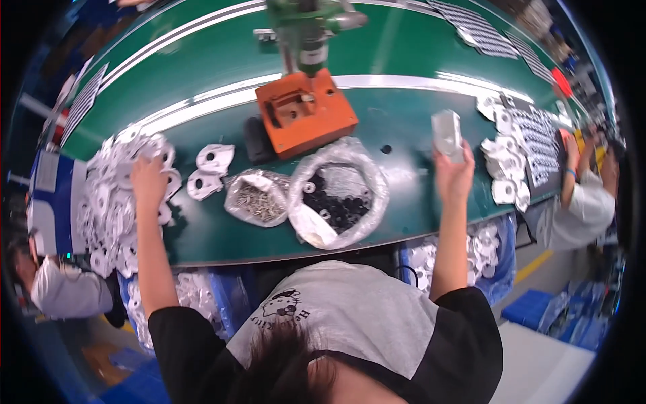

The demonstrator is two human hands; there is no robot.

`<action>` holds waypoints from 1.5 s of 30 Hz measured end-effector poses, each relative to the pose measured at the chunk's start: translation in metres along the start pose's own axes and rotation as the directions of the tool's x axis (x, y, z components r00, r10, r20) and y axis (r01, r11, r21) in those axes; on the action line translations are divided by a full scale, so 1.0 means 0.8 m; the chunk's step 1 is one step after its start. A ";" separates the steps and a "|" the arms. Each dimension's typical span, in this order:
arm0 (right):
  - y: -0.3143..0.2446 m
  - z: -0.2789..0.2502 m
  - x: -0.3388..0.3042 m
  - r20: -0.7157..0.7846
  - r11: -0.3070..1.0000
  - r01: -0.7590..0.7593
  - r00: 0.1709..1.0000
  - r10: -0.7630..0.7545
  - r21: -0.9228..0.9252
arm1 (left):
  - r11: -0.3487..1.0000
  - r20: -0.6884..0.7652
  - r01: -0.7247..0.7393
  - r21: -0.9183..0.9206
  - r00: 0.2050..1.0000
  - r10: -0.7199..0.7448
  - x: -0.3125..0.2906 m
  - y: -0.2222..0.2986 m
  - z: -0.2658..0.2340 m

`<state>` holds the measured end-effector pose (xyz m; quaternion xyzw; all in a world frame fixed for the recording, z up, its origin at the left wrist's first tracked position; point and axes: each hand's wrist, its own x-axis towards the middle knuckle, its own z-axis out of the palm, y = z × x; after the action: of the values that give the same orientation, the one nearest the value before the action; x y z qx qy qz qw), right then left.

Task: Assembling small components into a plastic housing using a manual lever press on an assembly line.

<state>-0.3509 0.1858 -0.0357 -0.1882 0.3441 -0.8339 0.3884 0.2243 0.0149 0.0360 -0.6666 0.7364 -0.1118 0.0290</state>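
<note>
My right hand [454, 174] is raised over the right part of the green bench, its fingers wrapped round the lower end of a white, box-shaped plastic part [447, 130]. On the left, my left hand [149, 176] reaches into a heap of white plastic parts with round holes [111, 202]. Its fingers are bunched on one of these parts, though the fingertips are partly hidden. Two similar white pieces [215, 159] lie just right of the heap.
An orange fixture [306, 114] sits under a green press [311, 47] at the middle. Nearer stand a bag of small metal pins [259, 202] and a bag of black rings [340, 202]. More white parts [505, 161] lie at right. Blue crates [505, 249] flank me; co-workers sit both sides.
</note>
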 end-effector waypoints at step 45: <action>0.090 0.201 -0.130 0.592 0.485 -0.867 0.333 0.734 -0.114 | 0.106 -0.637 -0.662 -0.742 0.745 0.199 -0.125 0.257 -0.046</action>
<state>-0.1547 0.1647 0.0194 -0.1867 0.1628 -0.4646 0.8502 0.0274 0.1365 0.0195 -0.2534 0.8012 0.2392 -0.4865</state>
